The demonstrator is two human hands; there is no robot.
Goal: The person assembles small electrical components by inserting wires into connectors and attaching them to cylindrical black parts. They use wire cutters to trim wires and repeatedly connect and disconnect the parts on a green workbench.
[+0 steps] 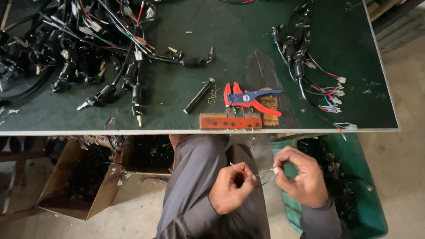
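On the far left of the green table (186, 106) lies a big pile of black plugs (66, 53) with many coloured wires. Under that side, a brown box (66, 186) stands on the floor.

Near the table's front edge lies a thin black rod (199, 95). Just right of it sits a red and blue tool (250, 98), with a flat red block (230, 121) right at the edge.

Below the edge, over the person's grey lap, the left hand (230, 188) is curled almost shut. Its fingers pinch a bit of red wire (241, 172). A thin grey wire (264, 172) runs from that hand across a short gap to the right hand (301, 177). The right hand is curled too, with finger and thumb tips pinched narrow on the grey wire's end. Both hands are close together, well below the table and not touching it. There is open room between the hands and the table edge.

Right of the hands stands a green bin (367, 194), with dark bits inside. Up on the table's right side lies a smaller bunch of black plugs (294, 48) with wires reaching toward the front edge. The table's right edge ends over bare floor (407, 132).
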